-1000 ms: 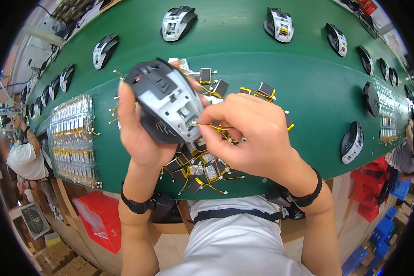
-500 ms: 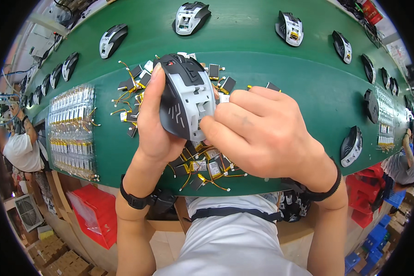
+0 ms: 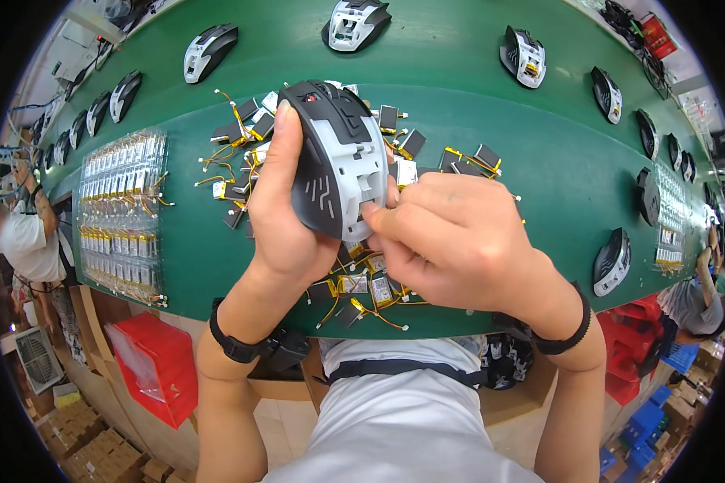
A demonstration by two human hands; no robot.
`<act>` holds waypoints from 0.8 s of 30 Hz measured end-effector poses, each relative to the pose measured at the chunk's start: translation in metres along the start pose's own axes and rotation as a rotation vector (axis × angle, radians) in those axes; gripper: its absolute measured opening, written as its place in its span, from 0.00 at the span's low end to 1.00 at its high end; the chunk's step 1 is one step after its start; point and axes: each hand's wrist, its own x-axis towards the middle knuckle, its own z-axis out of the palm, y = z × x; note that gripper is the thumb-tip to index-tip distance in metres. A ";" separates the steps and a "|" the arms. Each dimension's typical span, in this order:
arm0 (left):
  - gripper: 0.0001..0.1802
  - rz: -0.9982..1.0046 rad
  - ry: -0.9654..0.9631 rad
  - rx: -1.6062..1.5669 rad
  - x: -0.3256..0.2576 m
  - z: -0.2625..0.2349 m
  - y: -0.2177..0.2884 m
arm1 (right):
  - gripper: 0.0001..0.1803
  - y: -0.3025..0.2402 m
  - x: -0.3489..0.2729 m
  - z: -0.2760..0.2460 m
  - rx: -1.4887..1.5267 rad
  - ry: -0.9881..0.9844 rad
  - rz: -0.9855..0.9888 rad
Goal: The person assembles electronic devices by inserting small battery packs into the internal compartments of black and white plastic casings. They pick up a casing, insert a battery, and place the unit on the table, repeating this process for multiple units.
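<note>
Over the table's middle I hold a black and white computer mouse (image 3: 340,161), tilted, with an uncovered slot in its pale lower end. My left hand (image 3: 286,201) is wrapped round its left side, the thumb lying along the upper edge. My right hand (image 3: 459,241) is closed, its fingers curled, with the index fingertip pressed at the slot. Whatever it may pinch there is hidden. Beneath and around the mouse lie loose battery packs (image 3: 412,144) with thin coloured wires and small white plugs.
Clear trays of batteries (image 3: 121,217) lie at the left, and another tray (image 3: 670,213) at the far right. Several similar mice (image 3: 356,26) line the far side of the green table (image 3: 242,306). One mouse (image 3: 613,262) sits near the right edge. Other people work at both sides.
The view has shifted slightly. My right hand's curled fingers have turned a little, so the index fingertip now points into the slot. The mouse remains in my left hand.
</note>
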 end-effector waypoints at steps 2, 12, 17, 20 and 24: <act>0.37 0.008 0.070 0.013 -0.001 0.002 -0.001 | 0.10 0.001 -0.001 0.004 -0.042 0.011 -0.039; 0.41 0.040 -0.007 -0.043 0.003 0.009 -0.001 | 0.16 -0.009 -0.007 -0.014 -0.117 -0.059 0.097; 0.45 0.193 -0.001 0.035 0.001 0.013 -0.004 | 0.17 -0.017 -0.014 -0.008 0.312 0.093 0.449; 0.45 0.185 0.023 -0.021 0.001 0.016 -0.005 | 0.21 -0.022 -0.016 -0.006 0.123 0.106 0.325; 0.42 0.052 0.008 -0.104 -0.001 0.015 -0.001 | 0.25 -0.017 -0.016 0.002 -0.187 0.133 0.065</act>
